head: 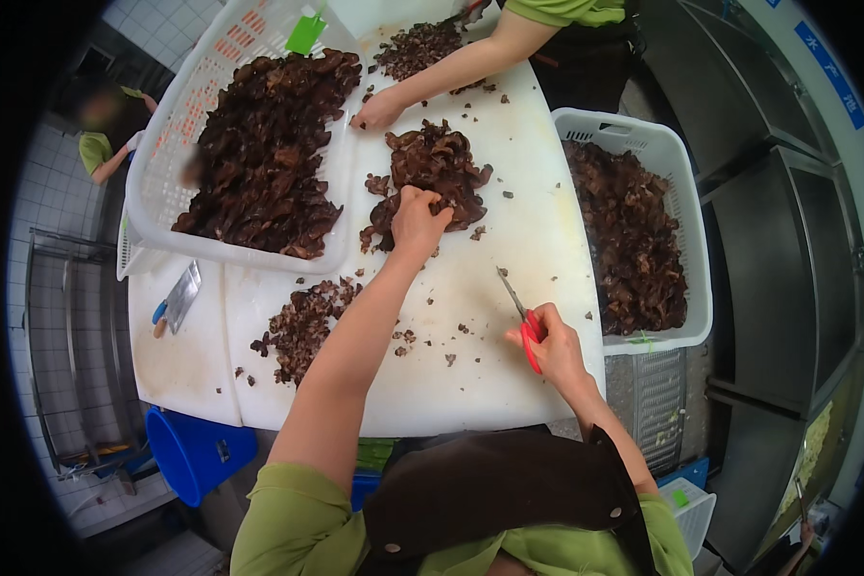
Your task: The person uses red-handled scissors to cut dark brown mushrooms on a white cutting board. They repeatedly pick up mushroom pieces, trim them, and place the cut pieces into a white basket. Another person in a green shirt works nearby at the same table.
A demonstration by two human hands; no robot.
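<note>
My left hand (419, 219) is at the pile of dark wood ear mushrooms (439, 165) on the white cutting board (504, 403), fingers bent over the pieces; whether it grips one cannot be told. In my right hand (558, 345) are red-handled scissors (531, 338), blades pointing up and left over the board, near a small scrap. Trimmed mushroom bits (302, 331) form a heap left of my left forearm, with scattered scraps around the board.
A large white basket (237, 252) of mushrooms stands at upper left. A cleaver (183, 295) lies below it. Another filled basket (698, 288) is at the right. A co-worker's hand (378, 111) reaches across near another heap of bits (421, 50). A blue bin (201, 453) stands lower left.
</note>
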